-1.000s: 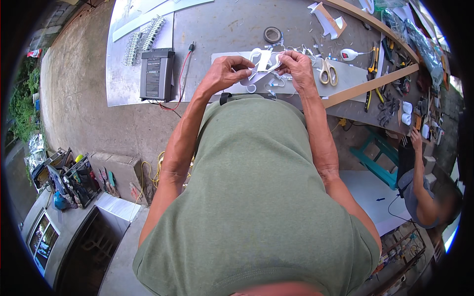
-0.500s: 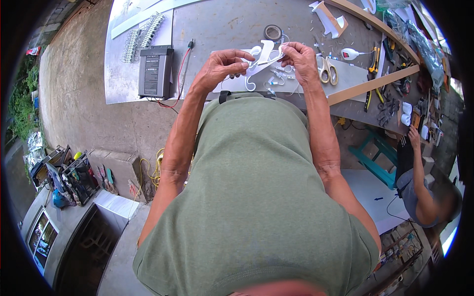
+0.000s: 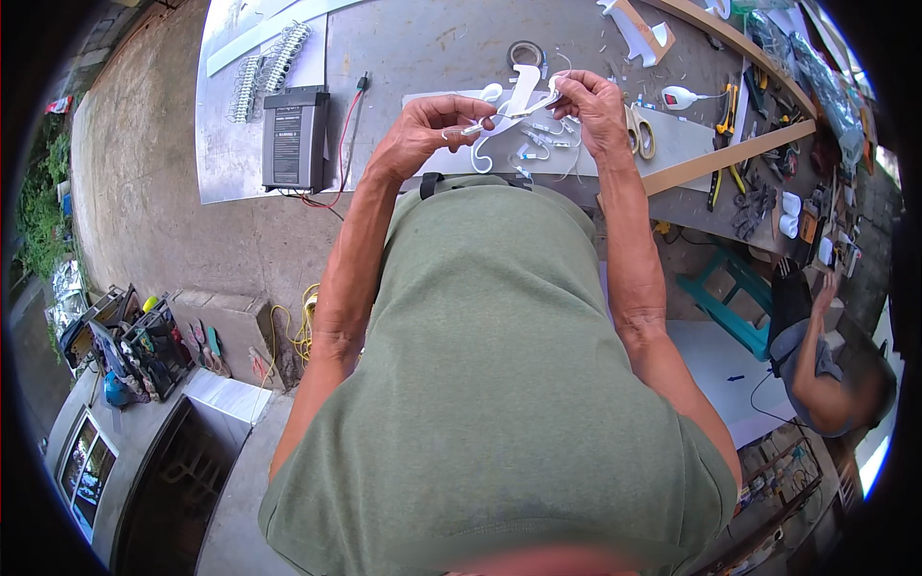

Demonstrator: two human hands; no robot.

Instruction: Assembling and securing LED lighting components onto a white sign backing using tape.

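Note:
My left hand (image 3: 423, 132) pinches one end of a thin white wired strand (image 3: 519, 114) with small white modules on it. The fingertips of my right hand (image 3: 594, 108) close on its other end, so it stretches between both hands just above the bench. Beneath it lie flat white cut-out pieces, one like a letter (image 3: 525, 88) and one a curved hook (image 3: 481, 161). Several loose white modules with wires (image 3: 538, 146) are scattered on a pale sheet (image 3: 586, 171) near my right hand. A roll of dark tape (image 3: 525, 56) is just beyond the cut-outs.
Scissors (image 3: 643, 136) and a white bottle (image 3: 679, 98) lie right of my right hand. A grey power box (image 3: 295, 142) with red and black leads stands left, by wire spirals (image 3: 283, 58). Tools and a wooden strip (image 3: 730, 158) fill the right; another person (image 3: 816, 374) sits beyond.
The strand remains in both hands; my left hand has shifted slightly left and down, my right a little right. The other person's hand has drawn back from the bench's right end.

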